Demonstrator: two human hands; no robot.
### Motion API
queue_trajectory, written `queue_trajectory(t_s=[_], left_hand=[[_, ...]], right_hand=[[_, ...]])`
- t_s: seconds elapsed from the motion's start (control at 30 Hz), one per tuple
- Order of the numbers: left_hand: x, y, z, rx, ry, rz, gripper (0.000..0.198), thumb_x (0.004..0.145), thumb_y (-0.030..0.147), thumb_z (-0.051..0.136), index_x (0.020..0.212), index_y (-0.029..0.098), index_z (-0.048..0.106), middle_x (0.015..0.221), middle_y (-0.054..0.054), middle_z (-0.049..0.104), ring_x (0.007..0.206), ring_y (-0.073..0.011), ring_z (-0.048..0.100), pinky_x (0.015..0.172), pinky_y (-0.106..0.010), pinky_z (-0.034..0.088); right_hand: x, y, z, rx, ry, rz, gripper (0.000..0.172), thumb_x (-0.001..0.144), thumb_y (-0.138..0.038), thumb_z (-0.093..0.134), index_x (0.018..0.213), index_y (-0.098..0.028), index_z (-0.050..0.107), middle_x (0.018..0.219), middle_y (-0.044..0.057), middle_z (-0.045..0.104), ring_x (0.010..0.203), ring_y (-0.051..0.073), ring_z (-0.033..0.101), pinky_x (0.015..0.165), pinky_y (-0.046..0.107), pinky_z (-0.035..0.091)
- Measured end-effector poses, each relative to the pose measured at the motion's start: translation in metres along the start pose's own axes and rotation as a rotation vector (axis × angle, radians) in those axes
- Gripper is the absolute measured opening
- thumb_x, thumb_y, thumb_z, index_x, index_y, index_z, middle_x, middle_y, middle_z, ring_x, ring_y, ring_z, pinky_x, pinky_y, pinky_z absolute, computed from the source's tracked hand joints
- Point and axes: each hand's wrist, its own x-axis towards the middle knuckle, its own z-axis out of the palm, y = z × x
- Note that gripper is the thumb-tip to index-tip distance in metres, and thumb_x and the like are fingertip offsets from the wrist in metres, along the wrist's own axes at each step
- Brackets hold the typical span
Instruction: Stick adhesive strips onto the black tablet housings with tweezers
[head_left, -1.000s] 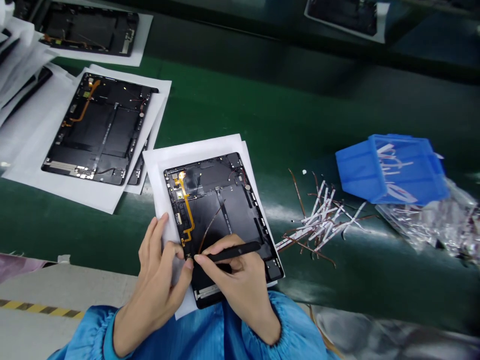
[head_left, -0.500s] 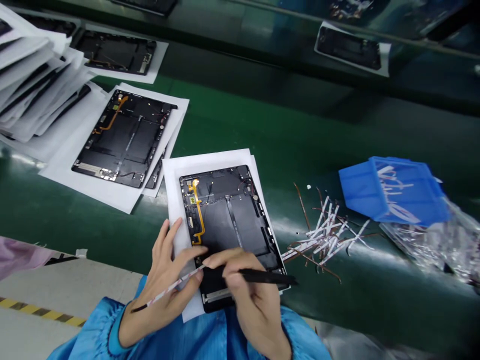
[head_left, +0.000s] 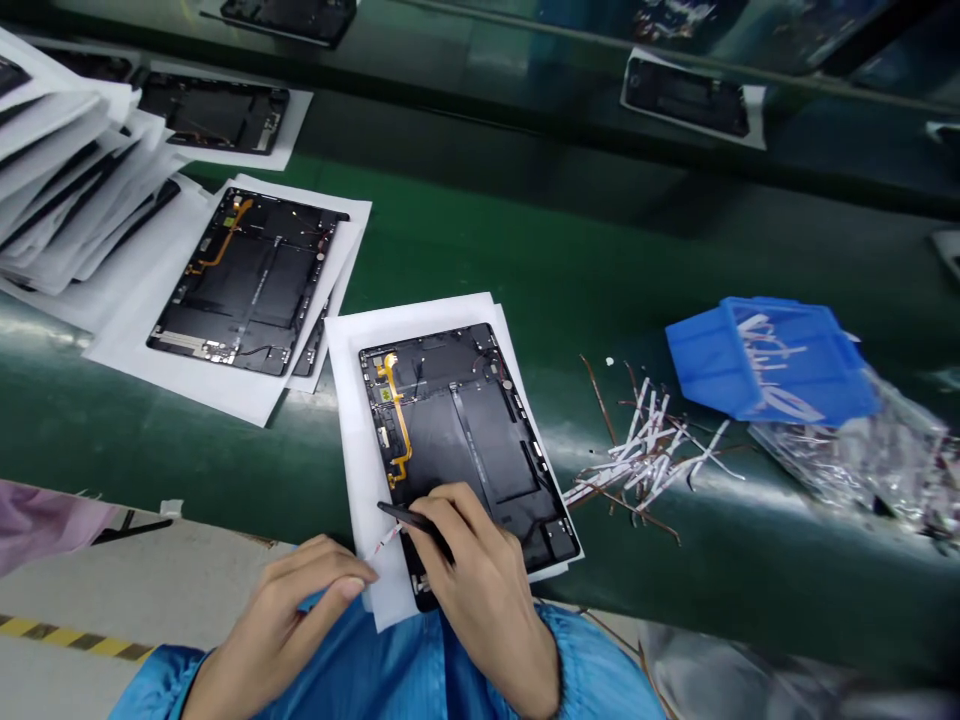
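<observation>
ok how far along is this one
Done: white strips lie heaped beside the blue bin, more inside it. In hand: the right hand holds black tweezers at a thin strip beside the tablet panel. Left: perhaps the stacked papered panels at far left, can't tell.

Right, I see a blue plastic bin [head_left: 720, 350] tipped against a crumpled clear plastic bag [head_left: 847, 460]; left, a black tablet housing [head_left: 247, 290] lies on white paper [head_left: 135, 340] on the green workbench [head_left: 525, 230].
</observation>
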Motion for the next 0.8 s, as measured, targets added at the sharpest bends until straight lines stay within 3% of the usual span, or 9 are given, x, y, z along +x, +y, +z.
queue_trajectory(t_s=[0.07,0.17,0.23,0.3,0.4,0.47,0.63,0.8], left_hand=[[0.001,0.004,0.003,0.01,0.031,-0.009,0.019,0.095,0.015,0.059,0.104,0.029,0.068,0.089,0.002,0.074,0.078,-0.0105,0.068,0.074,-0.017,0.053],[0.004,0.012,0.009,-0.102,0.103,-0.16,0.027,0.093,0.021,0.063,0.118,0.03,0.067,0.073,0.004,0.072,0.062,-0.0096,0.068,0.062,-0.015,0.055],[0.01,0.019,0.014,-0.263,0.1,-0.286,0.025,0.093,0.028,0.063,0.117,0.025,0.068,0.067,0.003,0.07,0.052,-0.0097,0.065,0.051,-0.015,0.053],[0.019,0.025,0.017,-0.401,0.073,-0.368,0.022,0.092,0.036,0.062,0.104,0.02,0.071,0.067,0.001,0.07,0.047,-0.0098,0.063,0.046,-0.016,0.052],[0.031,0.031,0.021,-0.498,0.038,-0.39,0.025,0.093,0.04,0.061,0.087,0.017,0.07,0.066,-0.001,0.069,0.045,-0.0086,0.06,0.045,-0.016,0.05],[0.035,0.033,0.024,-0.516,0.014,-0.371,0.025,0.095,0.039,0.059,0.086,0.017,0.069,0.067,-0.001,0.07,0.046,-0.0074,0.06,0.046,-0.015,0.049],[0.032,0.031,0.03,-0.478,-0.025,-0.309,0.02,0.098,0.033,0.055,0.102,0.021,0.071,0.077,-0.001,0.072,0.055,-0.0089,0.065,0.053,-0.017,0.053],[0.024,0.027,0.029,-0.404,0.01,-0.258,0.02,0.098,0.027,0.055,0.112,0.027,0.07,0.08,0.001,0.072,0.06,-0.0093,0.067,0.058,-0.017,0.056]], right_hand=[[-0.005,0.001,-0.002,0.149,0.091,0.004,0.016,0.098,-0.014,0.05,0.101,-0.022,0.064,0.095,0.004,0.066,0.078,0.016,0.07,0.071,0.028,0.056],[-0.011,-0.002,-0.014,0.472,0.178,-0.03,0.016,0.092,-0.009,0.061,0.097,-0.024,0.067,0.096,0.002,0.07,0.081,0.013,0.07,0.073,0.022,0.056],[-0.01,-0.004,-0.024,0.674,0.15,-0.013,0.012,0.088,-0.013,0.069,0.091,-0.024,0.068,0.085,-0.001,0.072,0.072,0.012,0.07,0.067,0.019,0.056],[-0.008,-0.004,-0.033,0.762,0.094,0.068,0.012,0.084,-0.016,0.074,0.09,-0.025,0.069,0.074,-0.004,0.072,0.061,0.011,0.068,0.059,0.017,0.056],[-0.006,-0.002,-0.036,0.692,0.022,0.159,0.016,0.08,-0.014,0.077,0.091,-0.024,0.072,0.073,-0.004,0.074,0.06,0.011,0.069,0.058,0.016,0.055],[-0.006,0.0,-0.033,0.64,-0.004,0.142,0.013,0.081,-0.012,0.075,0.086,-0.023,0.072,0.074,-0.003,0.073,0.062,0.012,0.069,0.06,0.016,0.055],[-0.013,0.004,-0.024,0.599,0.093,0.002,0.012,0.089,-0.01,0.063,0.088,-0.021,0.067,0.076,0.0,0.069,0.068,0.012,0.067,0.063,0.02,0.053],[-0.017,0.003,-0.021,0.592,0.155,-0.05,0.02,0.088,-0.003,0.06,0.093,-0.022,0.065,0.08,-0.001,0.07,0.072,0.012,0.068,0.068,0.02,0.054]])
